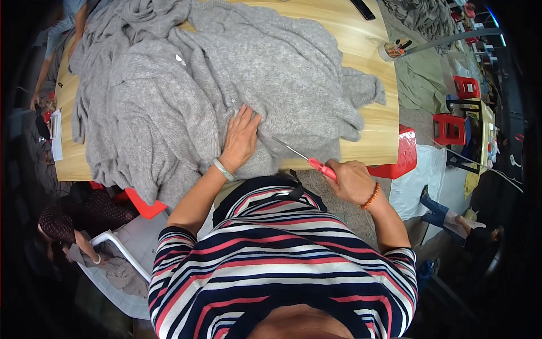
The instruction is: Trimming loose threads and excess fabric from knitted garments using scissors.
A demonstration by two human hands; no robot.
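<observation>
Grey knitted garments [282, 68] lie heaped and creased over the table. My left hand [241, 138] rests flat on the knit near the table's front edge, its fingers stretched out and lying close side by side. To its right, my right hand [353, 182] is closed around the handle of a red-handled tool with a thin metal shaft [292, 149]. The shaft points up and left, its tip over the grey cloth near my left hand. Its exact kind I cannot make out. Small white tags [180, 59] show on the knit.
The wooden table [372, 135] bears a cup of pens or tools [392, 51] and a dark phone-like object [362, 9]. Red stools [402, 155] stand by its edge. At lower left, a person reaches into a pale bin [116, 294] of cloth; another person's arms show at upper left.
</observation>
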